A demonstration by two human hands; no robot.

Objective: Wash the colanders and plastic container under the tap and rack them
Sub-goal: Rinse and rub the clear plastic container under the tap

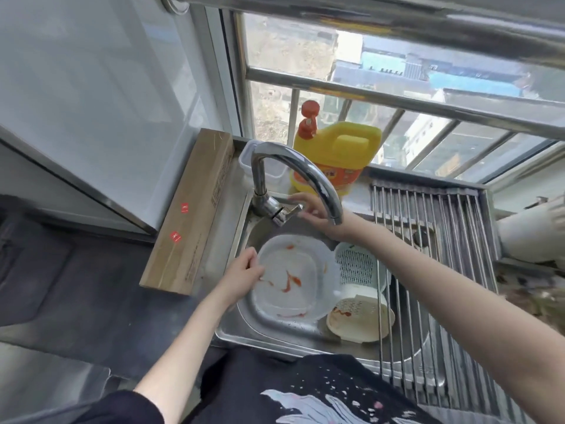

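**A:** Down in the sink [241, 328], left side, sits the clear container [293, 276], smeared with red sauce. Left hand [241, 275] holds its near-left rim, fingers curled over the edge.

**B:** And the colanders?

**A:** Both in the sink too, right of the container. White one [356, 264] sits tilted against the container's rim, mesh side showing. Cream one [360, 315] lies in front of it, nearer the person, with a bit of red on it. They touch each other.

**B:** Right hand?

**A:** Right hand [312, 208] is up at the tap [293, 166], fingers loosely spread right by the lever [287, 214]. Can't tell if they actually touch it. Not gripping anything as far as I can see. No water visible from the spout.

**B:** Rack?

**A:** Roll-up rack [443, 240] of steel rods covers the sink's right part. Yellow soap jug [336, 154] stands behind the tap, cardboard box [189, 209] leans on the worktop [91, 301] at left.
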